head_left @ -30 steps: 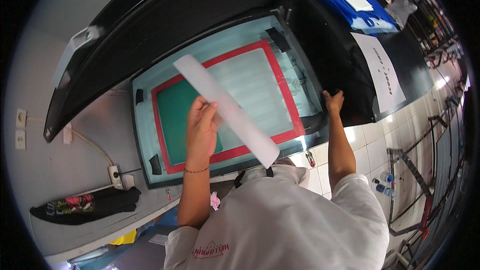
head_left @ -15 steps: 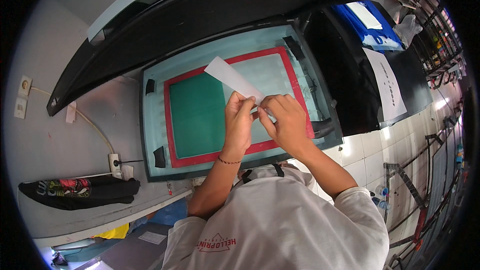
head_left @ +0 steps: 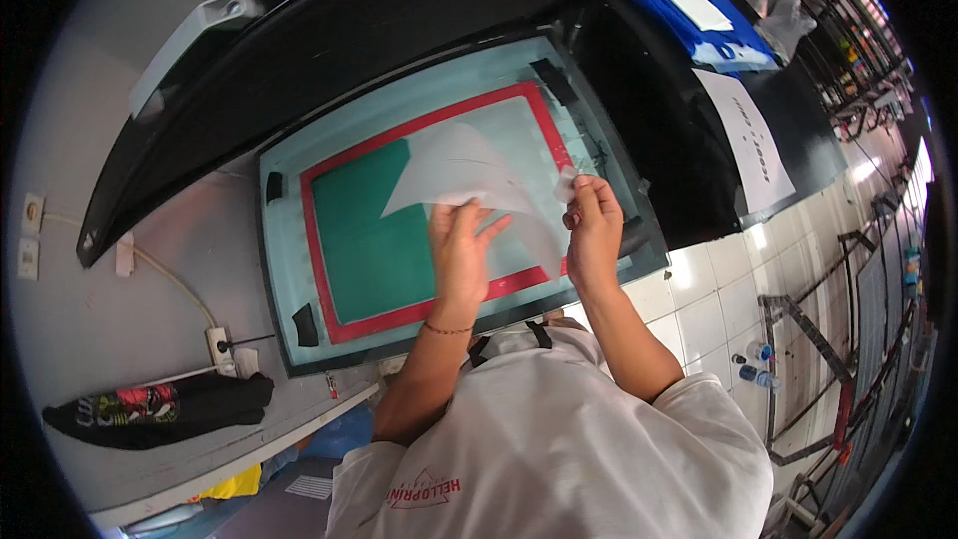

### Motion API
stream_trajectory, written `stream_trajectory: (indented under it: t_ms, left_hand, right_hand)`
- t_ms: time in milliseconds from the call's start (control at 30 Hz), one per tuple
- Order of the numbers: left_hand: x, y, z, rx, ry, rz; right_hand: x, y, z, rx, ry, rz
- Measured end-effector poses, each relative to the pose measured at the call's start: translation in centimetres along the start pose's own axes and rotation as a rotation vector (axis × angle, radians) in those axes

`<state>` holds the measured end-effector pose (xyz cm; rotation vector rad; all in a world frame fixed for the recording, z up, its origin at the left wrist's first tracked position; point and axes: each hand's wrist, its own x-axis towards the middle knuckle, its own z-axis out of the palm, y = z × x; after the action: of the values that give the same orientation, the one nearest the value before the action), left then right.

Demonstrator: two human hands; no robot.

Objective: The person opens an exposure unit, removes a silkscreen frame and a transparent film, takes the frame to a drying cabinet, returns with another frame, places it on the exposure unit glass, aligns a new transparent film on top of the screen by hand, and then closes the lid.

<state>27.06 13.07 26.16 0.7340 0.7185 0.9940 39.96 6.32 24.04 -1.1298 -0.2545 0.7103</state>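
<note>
Over the red-framed screen [head_left: 364, 235], the translucent white sheet [head_left: 464, 162] bows open, no longer a narrow strip. The left hand [head_left: 461, 252] meets its near edge, grip unclear; the right hand [head_left: 595, 228], now apart, pinches a small pale piece [head_left: 566, 184].

A: Left hand [head_left: 461, 252]?
B: Fingers at near edge of a curled translucent sheet [head_left: 469, 162]; grip unclear.
A: Right hand [head_left: 596, 232]?
B: Pinching a small pale piece [head_left: 565, 183]; whether joined to the sheet, unclear.
A: Below?
B: Red frame [head_left: 379, 324], green panel [head_left: 364, 230] at its left, on glass-topped table [head_left: 275, 274]. Black lid [head_left: 329, 65] raised behind.
</note>
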Motion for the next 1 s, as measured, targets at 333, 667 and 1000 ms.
stream_trajectory:
  t_ms: [333,667,1000]
  left_hand:
    - [-0.5,1.6,-1.9,0.161,-0.023,0.073]
    - [-1.1,1.6,-1.1,0.193,-0.045,0.065]
    - [-2.0,2.3,0.6,0.117,-0.209,0.001]
  right_hand:
    - [12.7,7.0,-24.7,-1.214,0.472,-0.635]
    - [13.1,11.1,-27.9,-1.699,0.137,-0.666]
    - [10.5,5.8,-23.9,-1.750,0.166,-0.477]
